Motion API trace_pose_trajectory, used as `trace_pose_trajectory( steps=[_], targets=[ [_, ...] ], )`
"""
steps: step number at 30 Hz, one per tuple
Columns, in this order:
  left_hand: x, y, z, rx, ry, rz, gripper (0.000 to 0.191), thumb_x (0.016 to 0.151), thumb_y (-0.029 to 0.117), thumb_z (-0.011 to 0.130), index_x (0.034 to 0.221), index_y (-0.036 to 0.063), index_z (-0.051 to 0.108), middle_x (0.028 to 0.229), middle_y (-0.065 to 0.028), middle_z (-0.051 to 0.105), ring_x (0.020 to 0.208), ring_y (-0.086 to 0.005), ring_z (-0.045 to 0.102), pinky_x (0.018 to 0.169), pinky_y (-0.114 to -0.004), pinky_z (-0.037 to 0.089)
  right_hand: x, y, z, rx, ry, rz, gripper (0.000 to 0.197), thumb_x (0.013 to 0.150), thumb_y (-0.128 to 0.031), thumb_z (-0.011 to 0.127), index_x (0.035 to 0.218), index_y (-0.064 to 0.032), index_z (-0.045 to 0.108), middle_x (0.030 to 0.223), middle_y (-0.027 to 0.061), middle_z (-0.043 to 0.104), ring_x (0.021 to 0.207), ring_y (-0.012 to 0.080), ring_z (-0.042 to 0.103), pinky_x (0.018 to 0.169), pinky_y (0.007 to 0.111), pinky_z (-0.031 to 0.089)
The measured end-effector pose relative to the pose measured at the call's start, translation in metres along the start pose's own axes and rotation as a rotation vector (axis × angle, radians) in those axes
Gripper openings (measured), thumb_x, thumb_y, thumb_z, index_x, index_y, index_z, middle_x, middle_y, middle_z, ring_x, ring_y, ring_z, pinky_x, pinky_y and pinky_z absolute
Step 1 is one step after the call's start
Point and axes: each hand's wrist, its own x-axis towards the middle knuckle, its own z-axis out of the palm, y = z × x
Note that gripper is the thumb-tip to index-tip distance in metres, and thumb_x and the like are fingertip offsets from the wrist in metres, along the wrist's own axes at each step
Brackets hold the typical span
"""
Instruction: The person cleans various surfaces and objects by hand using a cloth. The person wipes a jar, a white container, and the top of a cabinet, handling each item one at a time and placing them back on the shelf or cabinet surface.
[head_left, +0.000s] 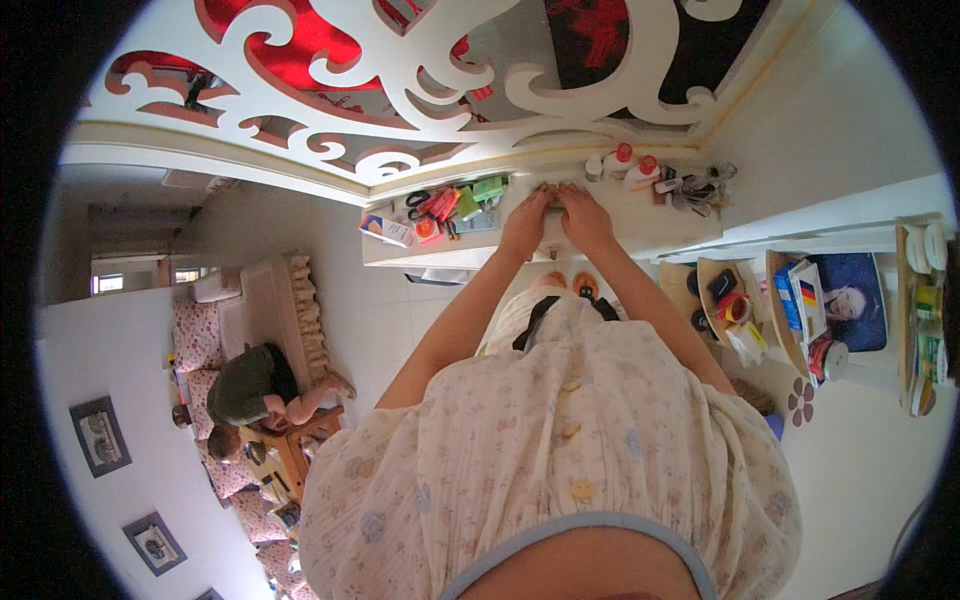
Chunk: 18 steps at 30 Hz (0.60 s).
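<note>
My left hand (527, 216) and my right hand (586, 216) are close together over the white cabinet top (525, 255), backs upward. Their fingers reach toward the rear edge. Something small and greyish shows between them, too unclear to name, and the fingertips are blurred. Left of my left hand lies a cluster: black-handled scissors (417, 199), red packets (441, 202), a green box (489, 187) and a white-and-blue box (385, 229). On the other side are white bottles with red caps (643, 174), a small white bottle (593, 167) and a crumpled clear plastic bag (701, 191).
A white scrollwork panel (390, 97) rises behind the cabinet. To the right, corner shelves (787, 315) hold jars, boxes and a photo panel (847, 300). At left, another person (244, 386) leans beside a sofa (270, 307) and a wooden table (296, 454).
</note>
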Motion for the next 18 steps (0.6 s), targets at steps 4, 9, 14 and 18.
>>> trace_pose_trajectory(
  steps=[4,9,14,18],
  targets=[
    [-0.012,0.010,0.001,0.053,-0.027,-0.059,0.044,0.081,-0.003,0.042,0.123,0.0055,0.047,0.117,-0.0206,0.054,0.104,-0.0363,0.053,0.086,-0.042,0.044,-0.011,0.000,-0.004,-0.026,-0.059,0.017,0.039,0.078,-0.004,0.047,0.117,-0.0057,0.052,0.121,0.0124,0.053,0.113,0.0293,0.050,0.093,0.039,0.043],
    [-0.020,0.012,0.002,0.098,-0.042,-0.091,0.041,0.082,0.001,0.047,0.122,0.0057,0.047,0.115,-0.0197,0.056,0.100,-0.0372,0.055,0.082,-0.042,0.046,-0.026,0.000,0.003,-0.019,0.005,0.012,0.040,0.080,-0.004,0.045,0.120,-0.0030,0.050,0.124,0.0132,0.052,0.115,0.0289,0.048,0.096,0.038,0.041],
    [-0.014,0.015,0.001,0.049,0.004,-0.066,0.039,0.082,0.002,0.047,0.121,0.0062,0.048,0.115,-0.0187,0.056,0.100,-0.0360,0.055,0.082,-0.042,0.046,-0.027,0.009,0.018,-0.089,0.133,-0.133,0.041,0.081,-0.002,0.045,0.121,-0.0025,0.049,0.126,0.0145,0.050,0.116,0.0294,0.048,0.096,0.039,0.041],
    [-0.001,0.032,-0.012,-0.076,-0.119,-0.353,0.038,0.082,0.000,0.046,0.119,0.0060,0.049,0.117,-0.0184,0.055,0.104,-0.0349,0.054,0.084,-0.041,0.046,-0.016,-0.020,-0.018,0.173,-0.079,0.161,0.041,0.082,-0.003,0.043,0.123,0.0009,0.047,0.130,0.0142,0.048,0.119,0.0292,0.046,0.102,0.038,0.036]
  ],
)
